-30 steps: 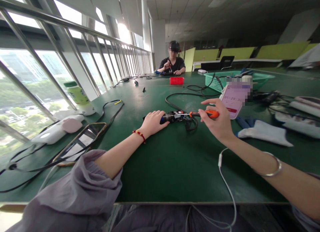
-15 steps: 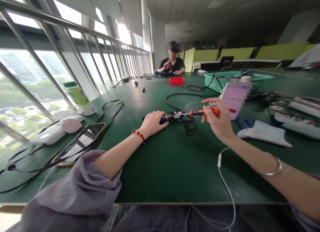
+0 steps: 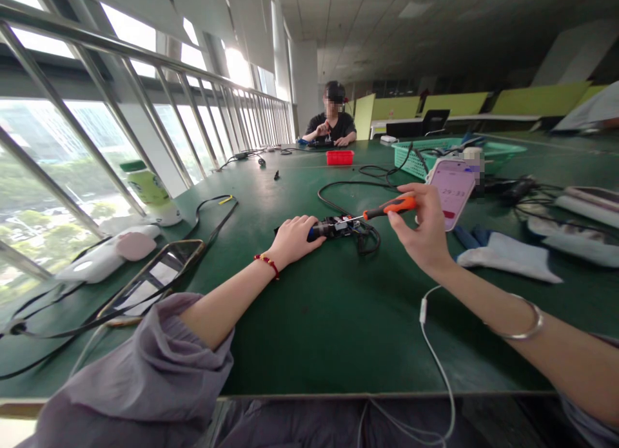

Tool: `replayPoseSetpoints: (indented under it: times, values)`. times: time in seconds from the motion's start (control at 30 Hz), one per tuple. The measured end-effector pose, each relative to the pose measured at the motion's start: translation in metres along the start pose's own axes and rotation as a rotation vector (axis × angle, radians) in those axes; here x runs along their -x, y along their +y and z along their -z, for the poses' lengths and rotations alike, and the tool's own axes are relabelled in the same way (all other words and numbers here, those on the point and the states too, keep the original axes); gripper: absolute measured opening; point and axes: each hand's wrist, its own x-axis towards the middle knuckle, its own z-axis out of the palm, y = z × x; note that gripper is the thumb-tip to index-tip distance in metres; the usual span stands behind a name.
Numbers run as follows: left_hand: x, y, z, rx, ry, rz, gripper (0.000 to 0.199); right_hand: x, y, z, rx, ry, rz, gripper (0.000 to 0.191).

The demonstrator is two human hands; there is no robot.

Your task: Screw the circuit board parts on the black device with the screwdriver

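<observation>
A dark device (image 3: 342, 226) with exposed inner parts and a black cable lies on the green table (image 3: 309, 332). Around its left end, which has a blue part, my left hand (image 3: 294, 240) is wrapped, palm down. My right hand (image 3: 422, 225) grips the orange end of an orange-and-black screwdriver (image 3: 397, 207) between thumb and fingers. The shaft slants down to the left, its tip at the open part of the device. Whether the tip touches a screw is too small to tell.
A red box (image 3: 340, 158) and a green basket (image 3: 403, 159) stand beyond the device. A lit phone (image 3: 452, 189) is behind my right hand. Left lie another phone (image 3: 152, 280) and a bottle (image 3: 149, 193). Across the table sits a person (image 3: 333, 122).
The screwdriver's handle has tilted up slightly at its right end. My right hand has shifted its fingers on the handle. My left hand still holds the device.
</observation>
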Motion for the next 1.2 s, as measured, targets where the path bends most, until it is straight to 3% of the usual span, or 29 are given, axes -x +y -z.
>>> replayPoseSetpoints:
  times: [0.07, 0.2, 0.4, 0.57, 0.77, 0.93, 1.03, 1.1, 1.2]
  values:
    - [0.0, -0.0001, -0.0003, -0.001, 0.002, 0.002, 0.037, 0.0004, -0.0006, 0.0, 0.011, -0.026, -0.019, 0.026]
    - [0.0, -0.001, -0.0006, 0.001, 0.002, -0.003, 0.038, 0.0021, -0.0031, 0.001, 0.034, -0.162, -0.197, 0.015]
    - [0.0005, -0.0011, -0.0012, -0.004, 0.003, -0.001, 0.038, 0.0011, -0.0007, -0.0004, 0.032, 0.011, -0.002, 0.031]
    - [0.0004, -0.0013, -0.0018, -0.006, 0.013, -0.014, 0.037, 0.0024, -0.0022, 0.0006, 0.043, -0.142, -0.188, 0.015]
    - [0.0001, -0.0011, -0.0012, -0.003, 0.014, -0.004, 0.037, -0.0004, 0.0, 0.0, 0.079, 0.02, 0.018, 0.028]
    - [0.0002, -0.0011, -0.0018, -0.011, 0.011, -0.008, 0.038, -0.0003, -0.001, 0.0018, 0.064, -0.118, -0.219, 0.016]
    - [0.0, -0.001, -0.0019, -0.011, 0.017, -0.006, 0.038, -0.001, 0.0004, 0.0014, 0.064, -0.046, -0.133, 0.016]
    - [-0.0002, -0.001, -0.0019, -0.007, 0.019, -0.005, 0.037, -0.0016, 0.0011, 0.0007, 0.061, 0.029, -0.046, 0.027]
    - [-0.0003, -0.0011, -0.0017, -0.007, 0.017, -0.006, 0.037, -0.0008, -0.0001, 0.0007, 0.051, -0.023, -0.103, 0.023]
